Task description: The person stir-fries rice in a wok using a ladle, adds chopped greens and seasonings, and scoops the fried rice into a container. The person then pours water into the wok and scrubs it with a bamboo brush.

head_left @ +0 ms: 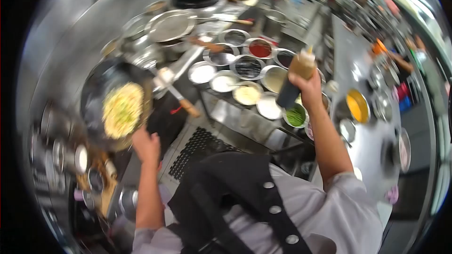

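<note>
My left hand [148, 146] is closed at the near right edge of a dark wok [96, 91], which tilts toward me. In the wok lies a pale yellow mass of food with green bits [123, 112]. My right hand [308, 88] is wrapped around a squeeze bottle [296, 77], dark at one end and brownish near its pale nozzle, held up over the bowls on the right. Between the hands, a wooden-handled utensil [188, 107] rests beside the wok; its working end is hard to make out.
Several bowls stand in rows ahead, among them red sauce [260, 48], white powder [202, 72] and chopped greens [294, 115]. A steel counter [362, 155] on the right bears a bowl of yellow liquid [356, 106]. A black mat [195, 153] covers some floor. Another person's arm [400, 61] shows far right.
</note>
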`<state>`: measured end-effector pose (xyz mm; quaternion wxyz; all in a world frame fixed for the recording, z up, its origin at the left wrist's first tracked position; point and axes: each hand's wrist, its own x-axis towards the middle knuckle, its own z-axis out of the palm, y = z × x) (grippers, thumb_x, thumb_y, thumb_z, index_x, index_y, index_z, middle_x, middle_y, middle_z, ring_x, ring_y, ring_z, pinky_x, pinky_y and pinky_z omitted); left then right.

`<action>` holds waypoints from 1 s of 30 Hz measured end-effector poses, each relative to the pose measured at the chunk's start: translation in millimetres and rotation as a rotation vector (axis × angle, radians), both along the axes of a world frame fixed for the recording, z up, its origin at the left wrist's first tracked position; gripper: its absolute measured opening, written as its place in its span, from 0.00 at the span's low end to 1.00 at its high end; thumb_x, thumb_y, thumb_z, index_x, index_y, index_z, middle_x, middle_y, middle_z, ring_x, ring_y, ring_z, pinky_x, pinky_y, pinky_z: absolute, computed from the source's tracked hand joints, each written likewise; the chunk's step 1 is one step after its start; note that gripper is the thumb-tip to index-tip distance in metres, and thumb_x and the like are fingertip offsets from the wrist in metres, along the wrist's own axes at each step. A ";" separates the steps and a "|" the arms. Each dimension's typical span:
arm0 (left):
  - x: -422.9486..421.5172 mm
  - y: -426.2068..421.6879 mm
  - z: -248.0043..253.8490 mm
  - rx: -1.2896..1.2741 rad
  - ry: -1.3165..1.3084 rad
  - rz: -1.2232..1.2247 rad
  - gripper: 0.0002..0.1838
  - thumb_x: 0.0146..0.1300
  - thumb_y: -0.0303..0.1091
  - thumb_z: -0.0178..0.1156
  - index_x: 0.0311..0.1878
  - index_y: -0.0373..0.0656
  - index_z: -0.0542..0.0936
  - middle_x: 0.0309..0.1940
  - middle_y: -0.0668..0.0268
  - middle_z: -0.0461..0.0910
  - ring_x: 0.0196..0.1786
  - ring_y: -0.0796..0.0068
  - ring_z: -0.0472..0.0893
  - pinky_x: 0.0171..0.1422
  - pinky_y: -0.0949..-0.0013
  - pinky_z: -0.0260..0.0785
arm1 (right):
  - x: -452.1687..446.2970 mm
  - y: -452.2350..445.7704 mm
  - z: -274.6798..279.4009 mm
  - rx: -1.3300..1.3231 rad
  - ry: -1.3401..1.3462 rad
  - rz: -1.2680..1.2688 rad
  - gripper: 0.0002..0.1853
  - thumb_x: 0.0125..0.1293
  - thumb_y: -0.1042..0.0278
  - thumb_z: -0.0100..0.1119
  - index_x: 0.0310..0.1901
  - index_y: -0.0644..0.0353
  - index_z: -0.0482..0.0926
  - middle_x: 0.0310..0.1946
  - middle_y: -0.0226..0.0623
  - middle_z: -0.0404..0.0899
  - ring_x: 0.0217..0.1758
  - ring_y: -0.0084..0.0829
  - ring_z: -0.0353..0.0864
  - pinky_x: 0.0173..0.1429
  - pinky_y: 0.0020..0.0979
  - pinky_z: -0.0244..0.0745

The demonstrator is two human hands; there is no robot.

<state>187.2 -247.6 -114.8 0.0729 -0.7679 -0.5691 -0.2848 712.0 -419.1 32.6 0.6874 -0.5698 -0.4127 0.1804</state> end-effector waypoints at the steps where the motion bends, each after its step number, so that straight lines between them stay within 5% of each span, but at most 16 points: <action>1: -1.1 6.8 -3.9 -0.022 0.014 0.025 0.23 0.60 0.37 0.70 0.55 0.33 0.79 0.46 0.46 0.81 0.53 0.40 0.78 0.59 0.45 0.69 | 35.1 -7.8 14.7 0.070 -0.109 -0.116 0.37 0.51 0.66 0.82 0.62 0.59 0.74 0.52 0.34 0.83 0.55 0.28 0.82 0.62 0.33 0.76; 5: 2.0 26.3 -9.1 -0.064 0.066 0.139 0.16 0.71 0.42 0.61 0.44 0.34 0.82 0.35 0.45 0.82 0.42 0.39 0.81 0.49 0.45 0.71 | 162.0 -15.3 41.7 0.032 -0.422 -0.571 0.38 0.51 0.60 0.82 0.61 0.58 0.71 0.52 0.40 0.82 0.55 0.35 0.83 0.60 0.37 0.77; 10: 5.3 30.2 -16.1 -0.045 0.019 0.155 0.19 0.73 0.44 0.60 0.36 0.34 0.79 0.33 0.45 0.80 0.39 0.39 0.79 0.46 0.44 0.69 | 293.3 -12.0 -21.9 -0.231 -0.451 -0.813 0.44 0.48 0.54 0.82 0.64 0.58 0.68 0.55 0.51 0.83 0.58 0.50 0.85 0.62 0.44 0.78; 13: 10.2 26.4 -3.2 -0.184 0.088 0.221 0.19 0.73 0.44 0.60 0.36 0.34 0.78 0.33 0.44 0.80 0.40 0.38 0.79 0.46 0.44 0.69 | 331.3 -19.0 -57.2 -0.535 -0.466 -0.856 0.47 0.47 0.53 0.82 0.66 0.58 0.67 0.56 0.55 0.84 0.60 0.54 0.84 0.64 0.46 0.78; 17: 10.5 26.4 -0.7 -0.127 0.048 0.188 0.19 0.71 0.45 0.62 0.34 0.36 0.77 0.31 0.44 0.80 0.38 0.36 0.79 0.43 0.42 0.69 | 363.9 -33.8 -94.9 -0.815 -0.380 -0.597 0.41 0.47 0.53 0.81 0.63 0.61 0.76 0.55 0.55 0.85 0.58 0.49 0.86 0.61 0.42 0.80; 18: 15.2 25.5 3.9 -0.119 0.076 0.220 0.20 0.70 0.47 0.64 0.33 0.37 0.77 0.29 0.44 0.80 0.36 0.36 0.79 0.42 0.41 0.68 | 374.5 -38.4 -103.0 -1.000 -0.628 -0.438 0.40 0.48 0.53 0.81 0.62 0.63 0.78 0.53 0.53 0.86 0.56 0.46 0.86 0.60 0.42 0.81; 20: 16.0 27.0 9.0 -0.115 0.088 0.241 0.22 0.68 0.50 0.65 0.30 0.38 0.78 0.28 0.45 0.79 0.36 0.38 0.79 0.41 0.43 0.69 | 396.0 -43.1 -124.9 -0.792 -0.244 -0.168 0.22 0.60 0.69 0.73 0.55 0.66 0.79 0.38 0.42 0.85 0.39 0.33 0.87 0.39 0.40 0.84; 21: 16.2 27.2 10.5 -0.093 0.061 0.241 0.24 0.68 0.53 0.64 0.29 0.38 0.78 0.28 0.45 0.79 0.35 0.39 0.79 0.41 0.43 0.69 | 427.9 -46.0 -152.2 -0.792 -0.276 -0.155 0.23 0.60 0.73 0.73 0.56 0.68 0.78 0.38 0.41 0.85 0.38 0.33 0.86 0.38 0.39 0.82; 23: 7.0 32.4 7.9 -0.124 0.051 0.285 0.26 0.68 0.56 0.63 0.29 0.39 0.79 0.29 0.47 0.80 0.36 0.40 0.80 0.41 0.43 0.70 | 395.3 -47.3 -102.8 -1.003 -0.061 -0.246 0.37 0.54 0.56 0.78 0.64 0.63 0.76 0.46 0.43 0.85 0.46 0.40 0.85 0.41 0.41 0.79; 24: 5.3 32.5 13.3 -0.146 0.061 0.295 0.26 0.67 0.57 0.63 0.29 0.40 0.79 0.28 0.48 0.81 0.37 0.41 0.81 0.41 0.43 0.71 | 373.6 -41.8 -80.3 -1.017 -0.156 -0.390 0.46 0.49 0.47 0.80 0.68 0.61 0.74 0.49 0.42 0.84 0.49 0.43 0.84 0.45 0.41 0.77; 25: 4.5 31.8 17.4 -0.124 0.060 0.329 0.26 0.65 0.57 0.65 0.27 0.40 0.79 0.27 0.48 0.81 0.37 0.42 0.81 0.41 0.43 0.71 | 371.6 -33.2 -60.4 -1.035 -0.393 -0.439 0.33 0.60 0.47 0.76 0.60 0.61 0.79 0.45 0.40 0.86 0.51 0.35 0.84 0.50 0.41 0.77; 27: -3.5 32.4 27.1 -0.001 0.022 0.330 0.26 0.62 0.57 0.67 0.24 0.41 0.79 0.25 0.50 0.80 0.34 0.43 0.82 0.39 0.45 0.71 | 379.2 -15.6 -48.2 -0.596 -0.616 -0.447 0.21 0.68 0.54 0.70 0.50 0.64 0.81 0.34 0.36 0.84 0.42 0.32 0.85 0.46 0.34 0.77; 30: -31.8 52.2 59.0 0.118 -0.004 0.300 0.26 0.59 0.56 0.69 0.21 0.41 0.78 0.24 0.52 0.80 0.32 0.46 0.82 0.37 0.48 0.72 | 220.3 7.4 11.1 -0.310 -0.282 -0.013 0.13 0.73 0.60 0.64 0.42 0.64 0.82 0.30 0.32 0.82 0.33 0.26 0.83 0.42 0.31 0.77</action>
